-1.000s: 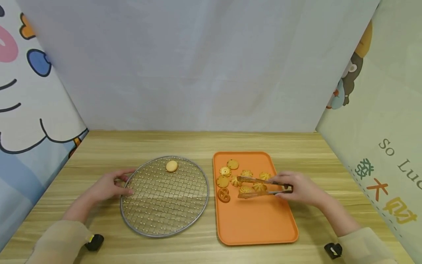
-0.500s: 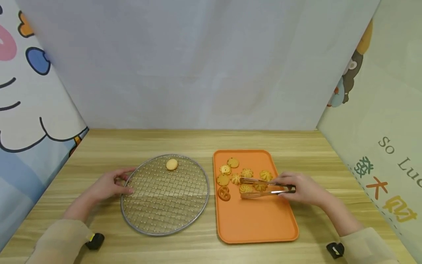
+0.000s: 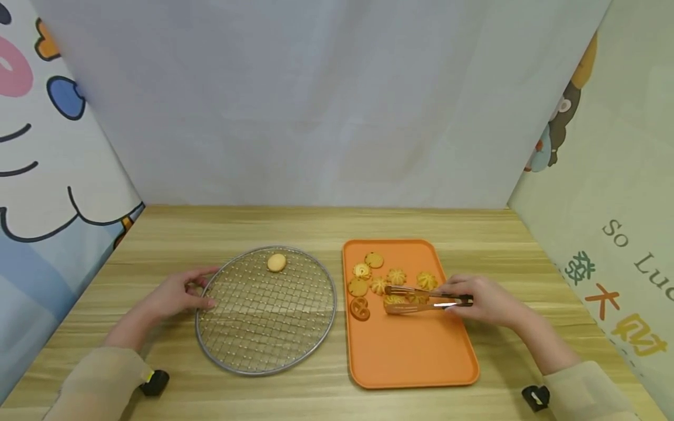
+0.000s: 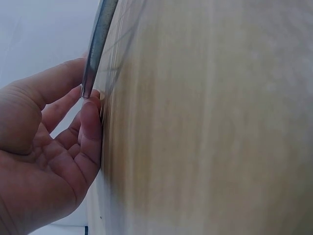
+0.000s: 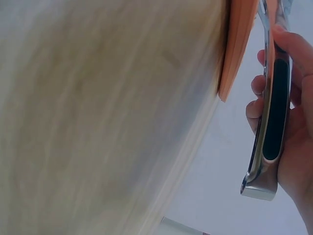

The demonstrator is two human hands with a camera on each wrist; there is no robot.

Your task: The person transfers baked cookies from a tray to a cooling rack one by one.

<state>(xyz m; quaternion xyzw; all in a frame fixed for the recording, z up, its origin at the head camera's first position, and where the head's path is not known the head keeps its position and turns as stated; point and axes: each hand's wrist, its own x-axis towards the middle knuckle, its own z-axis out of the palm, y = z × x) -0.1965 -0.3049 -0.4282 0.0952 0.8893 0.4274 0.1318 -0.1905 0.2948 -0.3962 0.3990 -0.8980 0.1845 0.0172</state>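
In the head view, my left hand (image 3: 176, 297) holds the left rim of a round wire rack (image 3: 265, 339), thumb over the rim and fingers below. The left wrist view shows the fingers curled under the rack's metal edge (image 4: 100, 46). A plain round cookie (image 3: 276, 262) lies near the rack's far edge. My right hand (image 3: 481, 299) grips metal tongs (image 3: 413, 307) with dark handle inlays, over the orange tray (image 3: 416, 362). The tongs' arms stand on either side of a swirled cookie (image 3: 394, 299), partly hiding it and another beside it.
Several other cookies lie on the tray's far half, among them a pretzel-shaped one (image 3: 360, 309), a star-shaped one (image 3: 426, 280) and a flat round one (image 3: 374, 260). Rack and tray sit side by side on the wooden table (image 3: 316, 225), with a pale curtain (image 3: 326, 105) behind.
The tongs have shifted slightly right, and their arms have come closer together about the swirled cookie. My left hand stays at the rack's rim.
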